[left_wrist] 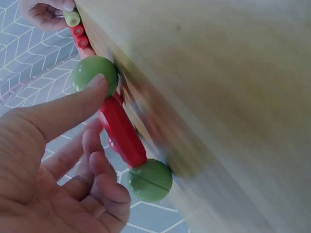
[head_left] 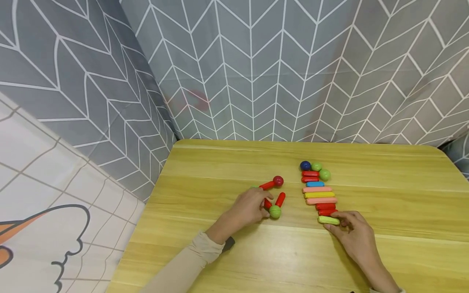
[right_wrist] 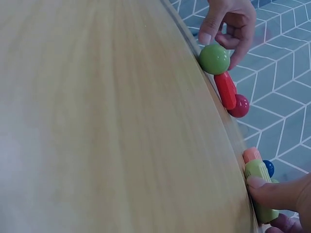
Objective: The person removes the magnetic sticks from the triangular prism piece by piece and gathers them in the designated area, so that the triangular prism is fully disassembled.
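My left hand (head_left: 247, 207) pinches a green ball (head_left: 275, 211) between thumb and finger. The ball joins red sticks (head_left: 280, 199), one leading to a second green ball (left_wrist: 151, 180) in the left wrist view. A dark red ball (head_left: 278, 181) with its own red stick (head_left: 267, 185) belongs to the same cluster, partly hidden by the hand. My right hand (head_left: 353, 236) holds a lime green stick (head_left: 328, 220) at its right end, thumb pressed on it in the right wrist view. This stick lies at the near end of a row, just below two red sticks (head_left: 326, 206).
Farther up the row lie pink, yellow (head_left: 319, 195) and blue sticks (head_left: 315, 184), then more red ones. At its far end sit a dark blue ball (head_left: 305, 165) and two green balls (head_left: 324, 175). The wooden table (head_left: 403, 191) meets a patterned curtain (head_left: 256, 81) behind.
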Motion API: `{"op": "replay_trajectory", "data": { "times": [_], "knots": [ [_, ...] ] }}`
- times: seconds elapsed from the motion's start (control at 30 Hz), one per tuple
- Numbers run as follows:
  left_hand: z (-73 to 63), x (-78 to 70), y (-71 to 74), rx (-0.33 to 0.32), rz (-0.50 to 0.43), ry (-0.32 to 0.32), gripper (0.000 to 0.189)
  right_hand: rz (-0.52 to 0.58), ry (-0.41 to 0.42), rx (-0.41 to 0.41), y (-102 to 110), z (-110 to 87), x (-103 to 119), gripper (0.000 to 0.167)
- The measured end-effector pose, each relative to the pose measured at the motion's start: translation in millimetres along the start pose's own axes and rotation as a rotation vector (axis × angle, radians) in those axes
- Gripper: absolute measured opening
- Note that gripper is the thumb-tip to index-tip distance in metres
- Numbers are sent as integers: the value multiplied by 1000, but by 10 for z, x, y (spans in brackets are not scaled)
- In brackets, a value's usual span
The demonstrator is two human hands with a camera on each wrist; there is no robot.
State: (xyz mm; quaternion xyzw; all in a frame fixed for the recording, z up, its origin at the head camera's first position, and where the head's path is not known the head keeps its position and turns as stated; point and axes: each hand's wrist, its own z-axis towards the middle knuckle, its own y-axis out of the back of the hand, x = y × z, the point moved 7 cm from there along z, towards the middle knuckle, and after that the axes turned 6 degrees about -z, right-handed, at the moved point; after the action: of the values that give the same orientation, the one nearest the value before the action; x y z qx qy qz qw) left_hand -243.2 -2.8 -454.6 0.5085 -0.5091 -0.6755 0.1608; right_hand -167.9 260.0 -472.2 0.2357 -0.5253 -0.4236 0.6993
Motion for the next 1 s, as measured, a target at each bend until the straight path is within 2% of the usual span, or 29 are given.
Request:
{"op": "replay_trajectory", "data": {
  "times": [0.1, 0.2, 0.37, 0.47, 0.63, 0.73, 1.0],
  "knots": [
    [-5, -31, 40, -55, 45, -53, 42, -1, -2, -9, 12, 5, -1, 32],
    [-5, -56, 54, -82, 73, -97, 39, -3, -6, -13, 26, 9, 1, 31],
    [19, -96, 26, -44, 132, -150, 37, 23, -10, -39, 64, 16, 24, 31],
    [34, -95, 1, -26, 157, -158, 34, 51, -3, -65, 91, 18, 75, 30],
    [44, -60, -5, -54, 117, -156, 23, 97, 43, -99, 87, 42, 214, 29],
    [45, -53, 1, -69, 105, -153, 21, 112, 75, -84, 41, 67, 305, 27],
    [45, -80, -16, -75, 147, -153, 19, 139, 120, -45, -71, 118, 530, 31]
  ]
}}
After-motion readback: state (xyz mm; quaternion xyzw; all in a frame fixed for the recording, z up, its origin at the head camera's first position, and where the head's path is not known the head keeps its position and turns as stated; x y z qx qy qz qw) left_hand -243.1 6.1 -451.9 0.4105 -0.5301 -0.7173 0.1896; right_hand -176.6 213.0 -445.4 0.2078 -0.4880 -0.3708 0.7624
